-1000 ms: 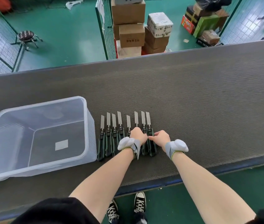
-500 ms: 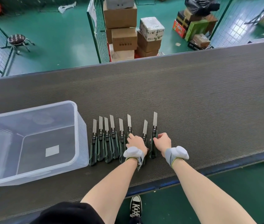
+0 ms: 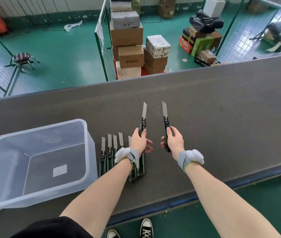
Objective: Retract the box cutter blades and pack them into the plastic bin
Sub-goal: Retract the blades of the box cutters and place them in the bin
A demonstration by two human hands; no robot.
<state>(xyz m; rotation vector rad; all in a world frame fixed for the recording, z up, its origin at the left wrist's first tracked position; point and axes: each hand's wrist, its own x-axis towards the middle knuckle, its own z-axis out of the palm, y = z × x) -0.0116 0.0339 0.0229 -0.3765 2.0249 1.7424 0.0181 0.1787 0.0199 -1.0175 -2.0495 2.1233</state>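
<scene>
1. Gripping a cutter [image 3: 143,125] by its dark handle, the left hand [image 3: 139,141] has its thumb and fingers curled round the grip, and the blade is fully out, pointing away from the person.
2. The right hand [image 3: 174,141] holds a second cutter [image 3: 166,129] the same way, fingers wrapped round the handle, blade out and pointing away.
3. The two held cutters are raised above the belt [image 3: 222,117], side by side and apart, blades roughly parallel.
4. A row of cutters [image 3: 109,152] lies on the belt just below and left of the left hand, handles toward the person, blades extended; the left wrist hides part of the row, so the count cannot be told.
5. The bin [image 3: 84,152], clear plastic, sits on the belt left of the row, just beside it; a pale square label shows on its floor and no cutters are in it.
6. Each wrist carries a grey and white band [image 3: 189,158].
7. Beyond the belt are stacked cartons [image 3: 130,48] against a green wire fence, a small stool [image 3: 22,58] on the green floor, and more boxes to the right.
8. Black sneakers [image 3: 145,228] show below the belt's near edge.
</scene>
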